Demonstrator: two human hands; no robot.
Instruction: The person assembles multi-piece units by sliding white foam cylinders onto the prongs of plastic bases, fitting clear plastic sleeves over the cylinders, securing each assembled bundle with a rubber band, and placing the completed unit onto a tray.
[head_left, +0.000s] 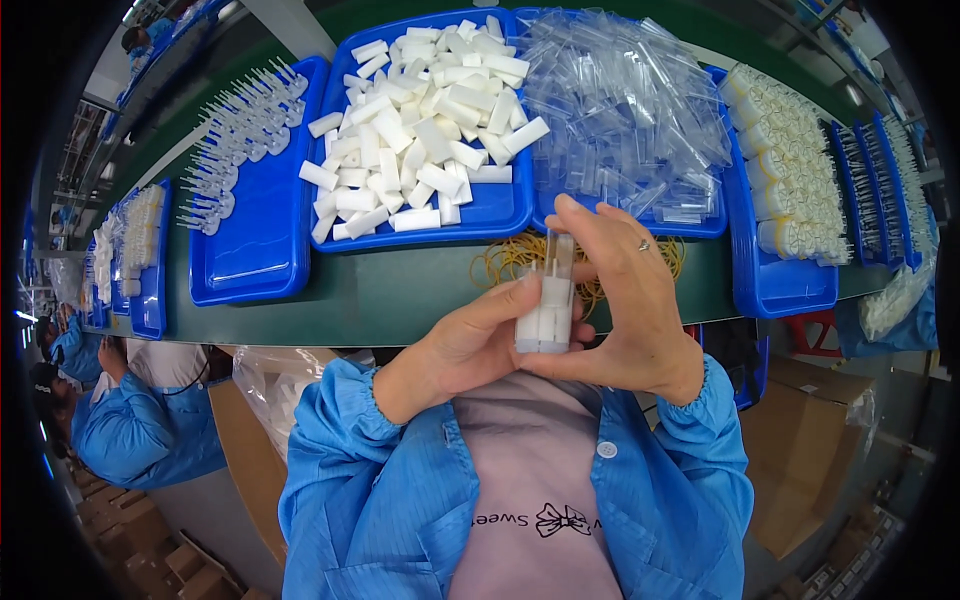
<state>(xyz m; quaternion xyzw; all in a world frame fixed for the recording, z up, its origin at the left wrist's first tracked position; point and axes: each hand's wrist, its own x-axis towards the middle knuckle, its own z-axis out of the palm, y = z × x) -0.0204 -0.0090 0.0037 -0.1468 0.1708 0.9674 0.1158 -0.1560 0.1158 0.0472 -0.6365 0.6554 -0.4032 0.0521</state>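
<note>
Right hand (643, 315) spans clear sleeve (561, 258), white pieces (546, 325) seemingly partly inside.

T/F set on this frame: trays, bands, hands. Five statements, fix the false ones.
1. The white blocks lie in a blue tray. True.
2. The pile of clear sleeves is left of the white blocks. False: it is to their right.
3. The left hand and right hand both hold one clear tube with white parts inside. True.
4. The yellow bands lie in a tray of their own. False: they lie on the green table.
5. The ring is on the left hand. False: it is on the right hand.
</note>
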